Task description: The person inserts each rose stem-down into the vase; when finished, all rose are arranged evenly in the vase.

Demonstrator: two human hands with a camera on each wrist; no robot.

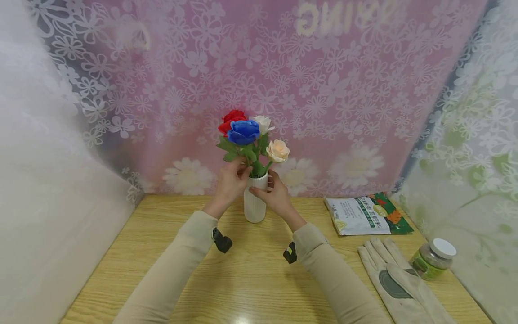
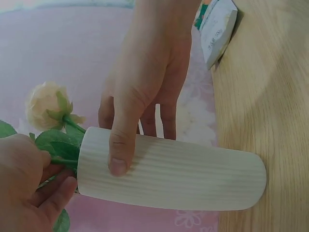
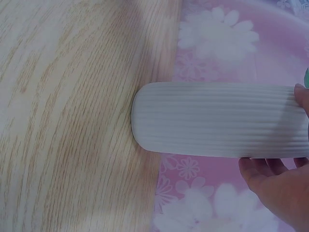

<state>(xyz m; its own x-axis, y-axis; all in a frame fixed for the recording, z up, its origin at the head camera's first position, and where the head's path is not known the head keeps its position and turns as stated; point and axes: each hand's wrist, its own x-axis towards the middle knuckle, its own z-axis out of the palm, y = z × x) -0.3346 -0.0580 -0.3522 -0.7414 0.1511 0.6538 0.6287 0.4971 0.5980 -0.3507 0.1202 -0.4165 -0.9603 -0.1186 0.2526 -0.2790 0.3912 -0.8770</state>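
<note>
A white ribbed vase [image 1: 256, 204] stands upright on the table and holds artificial roses. My right hand [image 1: 277, 193] grips its upper part from the right, with the thumb across the front and the fingers behind, as the left wrist view also shows. At the vase's mouth my left hand [image 1: 232, 182] pinches a green stem [image 2: 65, 162]; which bloom it carries is hidden by leaves. Above the hands are a blue rose [image 1: 243, 132], a red rose [image 1: 232, 120] and a white rose [image 1: 263, 124]. A cream rose [image 1: 278, 151] leans to the right.
On the right of the wooden table [image 1: 243, 288] lies a white and green printed bag [image 1: 360, 215]. In front of it are pale work gloves [image 1: 398, 283] and a lidded jar [image 1: 434, 259]. A pink floral curtain [image 1: 323, 108] hangs behind the vase.
</note>
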